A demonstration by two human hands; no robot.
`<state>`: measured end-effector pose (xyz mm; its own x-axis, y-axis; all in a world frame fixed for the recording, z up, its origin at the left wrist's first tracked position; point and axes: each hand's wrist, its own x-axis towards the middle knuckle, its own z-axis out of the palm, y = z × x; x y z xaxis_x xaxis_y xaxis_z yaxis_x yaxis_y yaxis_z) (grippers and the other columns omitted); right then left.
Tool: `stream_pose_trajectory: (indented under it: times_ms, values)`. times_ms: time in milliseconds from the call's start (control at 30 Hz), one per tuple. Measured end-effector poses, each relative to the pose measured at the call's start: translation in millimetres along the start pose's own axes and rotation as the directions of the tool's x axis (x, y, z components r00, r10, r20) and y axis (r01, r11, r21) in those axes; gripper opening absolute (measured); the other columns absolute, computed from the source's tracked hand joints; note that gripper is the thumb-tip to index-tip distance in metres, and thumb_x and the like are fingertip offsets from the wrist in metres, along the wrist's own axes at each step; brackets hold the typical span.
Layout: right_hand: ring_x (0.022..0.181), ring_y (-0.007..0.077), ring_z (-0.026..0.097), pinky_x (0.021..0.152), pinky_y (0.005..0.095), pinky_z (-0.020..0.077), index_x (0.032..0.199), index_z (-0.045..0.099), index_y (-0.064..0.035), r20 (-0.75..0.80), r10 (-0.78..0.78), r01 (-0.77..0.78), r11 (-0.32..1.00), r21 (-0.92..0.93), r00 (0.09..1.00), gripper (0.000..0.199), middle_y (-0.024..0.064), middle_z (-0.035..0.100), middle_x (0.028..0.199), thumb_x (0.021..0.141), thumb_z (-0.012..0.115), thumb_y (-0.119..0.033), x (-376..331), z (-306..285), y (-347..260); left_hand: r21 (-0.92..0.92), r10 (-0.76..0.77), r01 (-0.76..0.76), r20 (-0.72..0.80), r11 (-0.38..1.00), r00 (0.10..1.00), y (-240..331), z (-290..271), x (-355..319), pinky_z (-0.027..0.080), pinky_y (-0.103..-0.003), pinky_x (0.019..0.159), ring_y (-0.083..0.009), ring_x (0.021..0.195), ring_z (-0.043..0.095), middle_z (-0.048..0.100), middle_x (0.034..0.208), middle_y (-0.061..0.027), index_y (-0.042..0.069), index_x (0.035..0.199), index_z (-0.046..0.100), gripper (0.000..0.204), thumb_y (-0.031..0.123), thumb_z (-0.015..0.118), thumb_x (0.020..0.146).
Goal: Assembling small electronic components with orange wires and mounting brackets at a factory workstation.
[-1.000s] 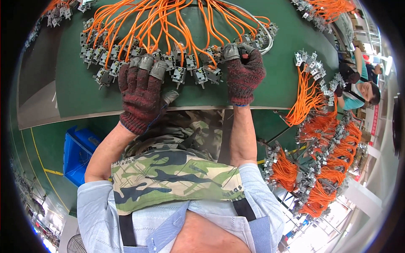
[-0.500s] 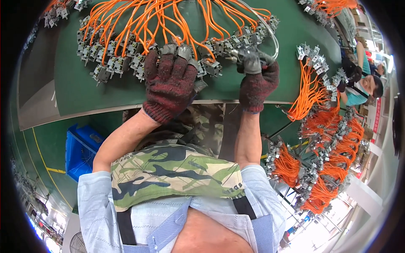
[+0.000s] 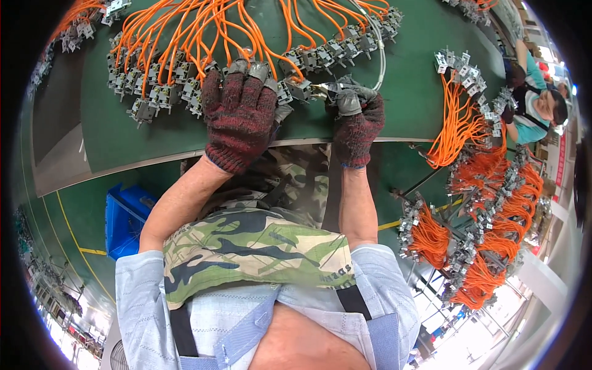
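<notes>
On the green tabletop [image 3: 296,126], several grey metal connectors [image 3: 161,97] with orange cables [image 3: 246,28] lie in rows. My left hand [image 3: 240,120], in a dark red knitted glove with grey tape on the fingertips, rests on the near connectors. Its fingers are stretched forward, and the thumb lies apart at the right. To its right, my gloved right hand [image 3: 359,126] is closed around a small tool [image 3: 320,92] with a metal tip pointing left at the connectors. Pale cord [image 3: 379,61] loops from above to that hand. The fingers hide most of the tool.
More connectors with orange cables [image 3: 459,126] lie on the table's right side. Bundles of orange cables [image 3: 487,240] hang on a rack to the right. A blue bin [image 3: 126,219] stands below the table's left. A co-worker [image 3: 533,108] is at the far right.
My right hand has moved left with the tool, closer to my left hand. The left hand stays on the connectors. The whole view has shifted slightly.
</notes>
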<state>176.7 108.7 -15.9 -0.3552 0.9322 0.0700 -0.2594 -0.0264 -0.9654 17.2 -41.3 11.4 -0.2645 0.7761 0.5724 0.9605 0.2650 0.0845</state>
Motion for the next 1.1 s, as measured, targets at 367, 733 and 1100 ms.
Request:
stream_pose_trajectory:
  times_ms: [367,733,1100]
  values:
    - [0.076,0.0117,0.069,0.067,0.0272,0.0585,0.113,0.069,-0.0003,0.094,-0.154,0.177,0.919,-0.351,0.984,0.025,0.007,0.075,0.095,0.096,0.082,-0.015,-7,33,-36,-0.026,-0.001,0.001,-0.014,1.0,1.0,-1,0,-7,0.035,-0.066,0.116,-0.0361,0.128,0.061,0.072,0.125,-0.0122,0.008,0.111,0.077,0.044,0.038,0.079,0.079]
    - [0.079,0.0085,0.066,0.072,0.0266,0.0559,0.108,0.074,-0.0009,0.157,-0.215,0.265,0.718,-0.644,0.964,0.023,0.0047,0.076,0.09,0.093,0.084,-0.015,-19,60,-40,-0.041,0.012,-0.015,-0.063,0.999,0.998,-6,4,-7,0.039,-0.064,0.114,-0.0352,0.126,0.061,0.071,0.123,-0.0129,0.007,0.109,0.076,0.044,0.036,0.08,0.077]
    - [0.076,0.0085,0.064,0.069,0.0267,0.0551,0.103,0.073,-0.001,0.099,-0.266,0.261,0.694,-0.671,0.959,0.025,0.003,0.074,0.088,0.091,0.087,-0.019,-17,59,-33,-0.067,-0.01,0.003,-0.105,0.998,0.994,-4,6,-8,0.042,-0.064,0.112,-0.0346,0.122,0.062,0.071,0.121,-0.013,0.006,0.105,0.077,0.041,0.03,0.079,0.071]
